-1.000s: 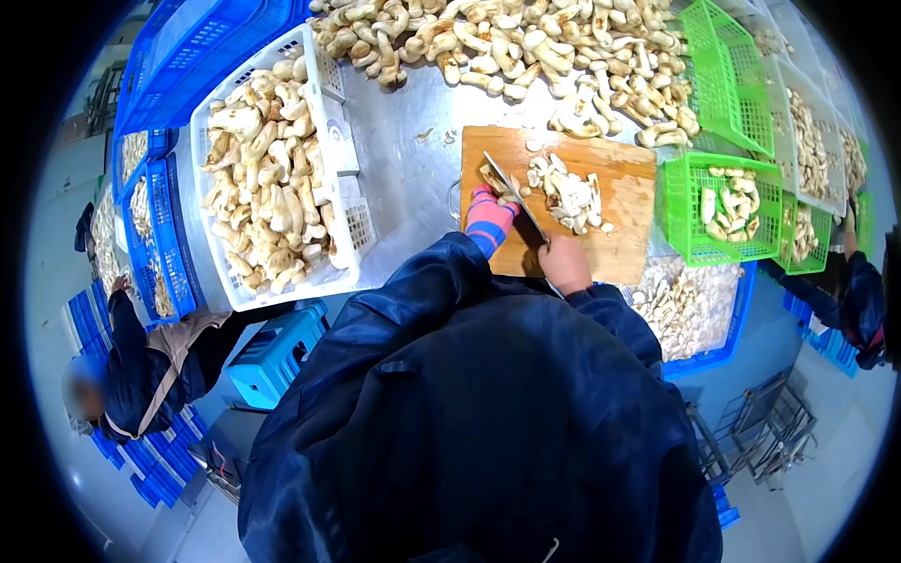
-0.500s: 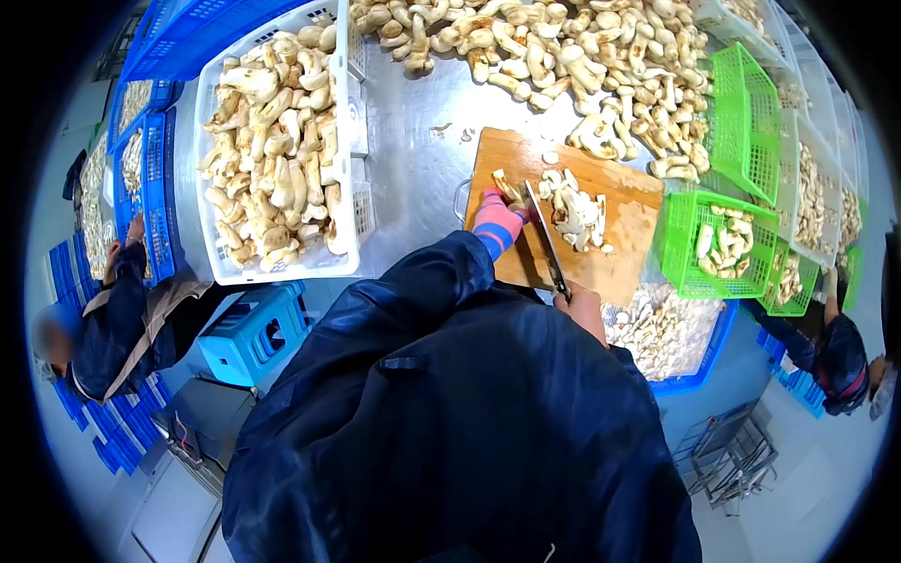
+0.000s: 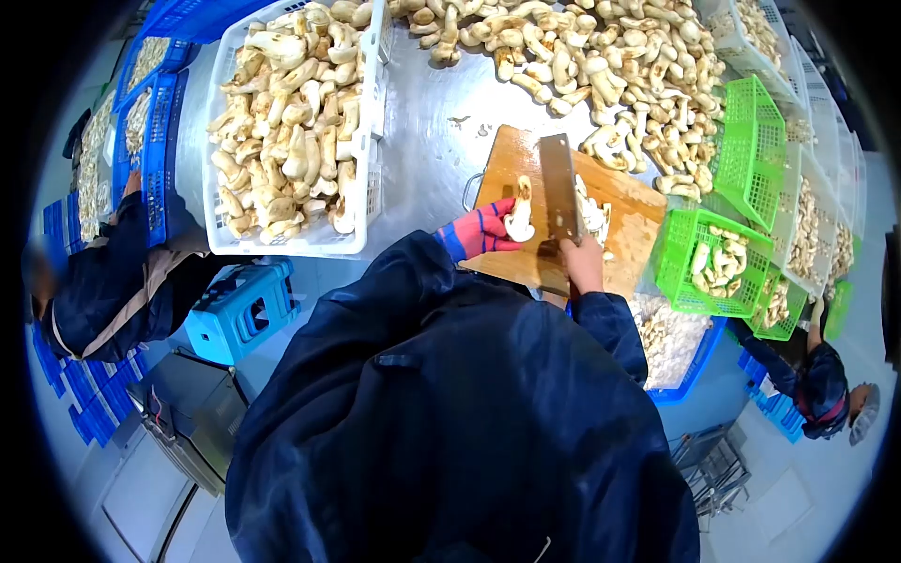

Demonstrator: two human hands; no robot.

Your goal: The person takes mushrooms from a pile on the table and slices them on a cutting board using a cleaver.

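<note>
The left hand (image 3: 479, 232), in a pink glove with blue stripes, is closed on a single mushroom (image 3: 519, 220), pinching it between thumb and fingers with the pale, broad end towards the wearer and the browner, narrower end pointing away. The mushroom is over the left part of a wooden cutting board (image 3: 633, 202); from this high angle it is hard to say whether it touches the wood. The right hand (image 3: 584, 265), bare, is wrapped around the handle of a cleaver (image 3: 558, 188), whose wide blade points away from the wearer over the board, just to the right of the mushroom. Beyond the blade on its right lie white mushroom slices (image 3: 593, 216), partly hidden by the metal.

The board rests on a shiny metal worktop (image 3: 413, 141). Past its far edge spreads a large heap of whole mushrooms (image 3: 601, 80). To the left, well apart from the board, a white plastic crate (image 3: 291, 247) is filled with more whole ones. Right of the board sits a green basket (image 3: 674, 267) with some pale mushrooms inside, and a second green basket (image 3: 755, 141) stands next to the heap. Below the board's near right corner, a blue crate (image 3: 699, 368) holds pale pieces. Farther out, one co-worker (image 3: 103, 281) is at the left and another person (image 3: 821, 389) at the right.
</note>
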